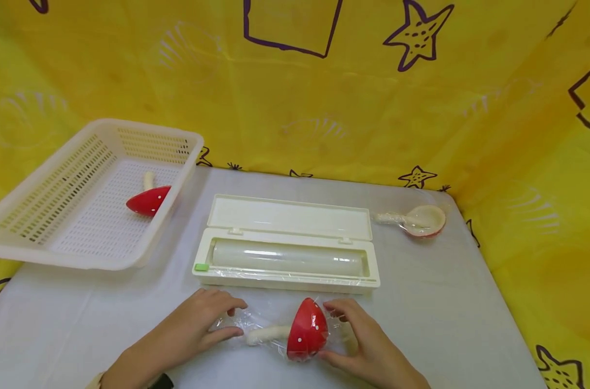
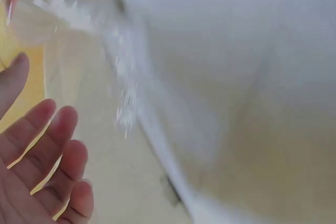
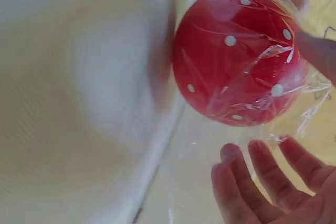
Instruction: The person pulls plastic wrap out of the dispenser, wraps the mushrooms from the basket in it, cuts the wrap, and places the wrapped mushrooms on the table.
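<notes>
A red ladle [image 1: 307,330] with white dots and a cream handle lies bowl-side up in clear cling film on the table, near the front. My left hand [image 1: 205,319] is beside the handle's end, its fingers spread and slightly bent near the film. On the other side, my right hand [image 1: 365,343] is around the bowl's edge, thumb and fingers apart. The right wrist view shows the film-covered bowl [image 3: 236,61] with the thumb close against it; whether it presses cannot be told. In the left wrist view, loose film [image 2: 126,87] hangs beyond the left fingers.
Behind the hands stands an open cling film box [image 1: 285,283] with a film roll [image 1: 287,256] inside. A white basket [image 1: 86,262] at the left contains another red ladle [image 1: 148,202]. A film-wrapped ladle [image 1: 428,219] lies at the back right. Yellow cloth [image 1: 295,108] borders the table.
</notes>
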A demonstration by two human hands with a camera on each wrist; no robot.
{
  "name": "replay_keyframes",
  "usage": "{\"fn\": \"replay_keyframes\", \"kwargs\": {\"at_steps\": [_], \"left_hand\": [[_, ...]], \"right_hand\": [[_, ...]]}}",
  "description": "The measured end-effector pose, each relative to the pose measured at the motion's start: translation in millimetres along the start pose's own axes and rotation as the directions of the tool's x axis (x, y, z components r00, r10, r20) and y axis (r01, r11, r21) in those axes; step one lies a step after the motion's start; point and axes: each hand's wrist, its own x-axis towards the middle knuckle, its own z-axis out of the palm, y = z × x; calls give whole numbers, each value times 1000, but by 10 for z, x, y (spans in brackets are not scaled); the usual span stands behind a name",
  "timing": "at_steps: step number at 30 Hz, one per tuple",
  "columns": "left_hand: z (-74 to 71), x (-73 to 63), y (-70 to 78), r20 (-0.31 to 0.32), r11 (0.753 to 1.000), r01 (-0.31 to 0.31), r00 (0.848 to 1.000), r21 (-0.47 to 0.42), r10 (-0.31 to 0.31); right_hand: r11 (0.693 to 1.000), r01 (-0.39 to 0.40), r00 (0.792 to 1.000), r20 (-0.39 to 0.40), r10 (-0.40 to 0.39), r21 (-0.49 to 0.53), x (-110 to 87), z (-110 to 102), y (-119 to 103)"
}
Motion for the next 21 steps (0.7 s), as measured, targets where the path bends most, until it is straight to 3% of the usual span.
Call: {"fn": "replay_keyframes", "kwargs": {"at_steps": [4,9,16,21], "left_hand": [[-128,-3,-76,-130,1000,23,991,9,-22],[-261,17,-188,-249,997,75,965,-29,-80],[-337,33,-289,-268,979,205,943,8,-196],[-325,28,-337,-278,965,263,928,14,-249]], "right_hand": [[999,-36,999,11,36,-2,45,-45,-61],[996,-87,996,13,87,-34,129,-105,-120],[982,-130,989,57,139,-140,211,-186,-145],[960,-229,959,132,250,-160,283,-286,-154]]}}
